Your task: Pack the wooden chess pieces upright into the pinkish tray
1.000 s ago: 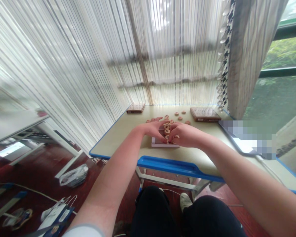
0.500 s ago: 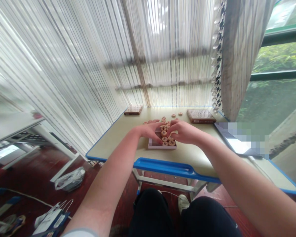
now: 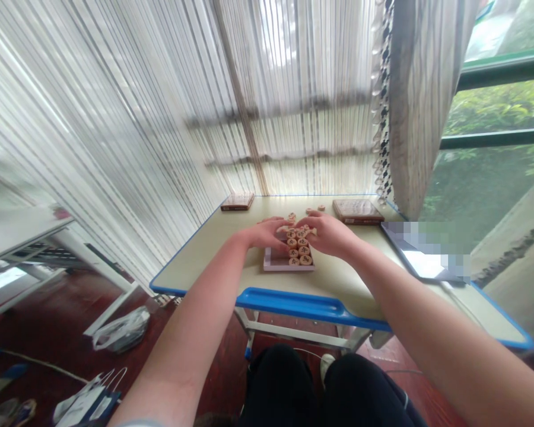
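A small white tray [image 3: 276,266] lies on the beige table [image 3: 213,249] in front of me. Several round wooden pieces [image 3: 298,252] with dark markings sit in rows inside it. My left hand [image 3: 269,233] rests at the tray's far left side, fingers curled onto the pieces. On the tray's far right side my right hand [image 3: 327,234] has its fingers bent down over pieces at the back of the rows. Both hands touch the pieces; whether either grips one is hidden. More loose pieces [image 3: 314,209] lie on the table beyond the hands.
A brown box [image 3: 356,210] lies at the back right and a smaller brown box [image 3: 237,201] at the back left. A tablet-like device [image 3: 420,261] sits on the right. The table has a blue front rim [image 3: 293,302]. Striped curtains hang behind. Bags lie on the floor at left.
Both hands have moved toward the far end of the tray, uncovering the near rows of pieces. My head camera has shifted, so the table sits a little further left in view.
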The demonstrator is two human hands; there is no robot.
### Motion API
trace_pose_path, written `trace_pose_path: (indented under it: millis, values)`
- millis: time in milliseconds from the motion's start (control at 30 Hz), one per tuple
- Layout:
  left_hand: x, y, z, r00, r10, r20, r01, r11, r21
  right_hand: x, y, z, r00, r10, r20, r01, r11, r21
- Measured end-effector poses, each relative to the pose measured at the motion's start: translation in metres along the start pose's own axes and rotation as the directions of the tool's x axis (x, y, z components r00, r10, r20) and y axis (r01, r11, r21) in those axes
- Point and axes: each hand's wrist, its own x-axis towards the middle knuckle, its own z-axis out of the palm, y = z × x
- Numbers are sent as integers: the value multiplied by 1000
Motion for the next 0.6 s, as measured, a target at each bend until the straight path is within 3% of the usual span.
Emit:
trace_pose_path:
  millis: [100, 167, 300, 433, 600]
  values:
    - [8, -8, 8, 966, -83, -244, 90, 996, 19, 4, 11, 9, 994, 93, -62, -93, 996, 13]
    - [14, -14, 12, 939, -118, -322, 137, 990, 35, 7, 21, 19, 983, 155, -93, -153, 988, 32]
    - [23, -22, 15, 936, -138, -323, 147, 989, 3, 15, 44, 40, 961, 230, -154, -227, 973, 40]
    - [32, -19, 13, 944, -132, -304, 132, 991, -19, 20, 59, 48, 931, 324, -168, -315, 946, 78]
    - [40, -8, 14, 979, -2, -204, -3, 1000, -22, 20, 64, 44, 897, 361, -254, -330, 931, 158]
